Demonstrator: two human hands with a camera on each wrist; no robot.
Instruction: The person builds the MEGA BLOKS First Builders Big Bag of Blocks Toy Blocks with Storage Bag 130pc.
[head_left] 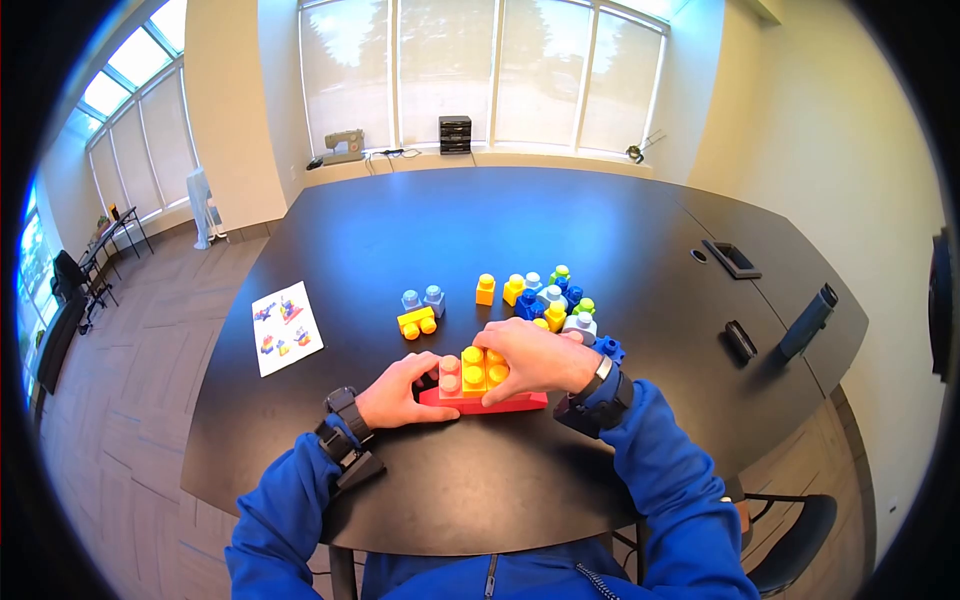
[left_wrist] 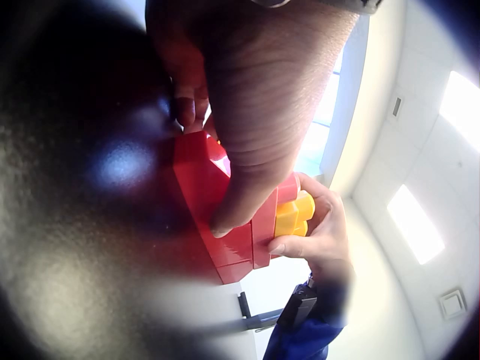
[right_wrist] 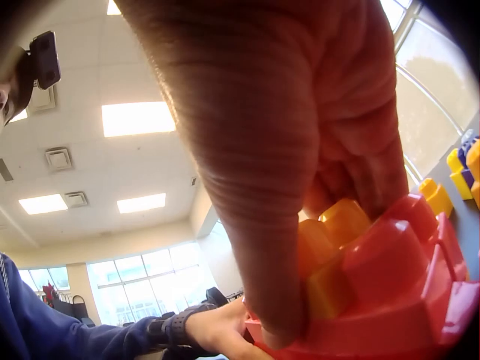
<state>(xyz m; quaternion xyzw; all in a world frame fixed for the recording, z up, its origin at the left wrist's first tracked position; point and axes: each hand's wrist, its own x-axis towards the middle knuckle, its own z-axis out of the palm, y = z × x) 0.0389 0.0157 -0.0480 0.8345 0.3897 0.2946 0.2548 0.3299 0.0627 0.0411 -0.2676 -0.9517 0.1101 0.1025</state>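
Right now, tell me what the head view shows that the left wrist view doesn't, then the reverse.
Only the head view shows the printed sheet, the sewing machine and the orange block standing apart. Only the left wrist view shows the ceiling lights and a square ceiling vent. Both show the left hand on the red base, and the right hand gripping yellow blocks.

Head view: we look from above, forward and down, across the table to the windows. We log both wrist views as low and close, each reaching the ceiling and the opposite hand, left view turned sideways; all three share the red base and yellow blocks.
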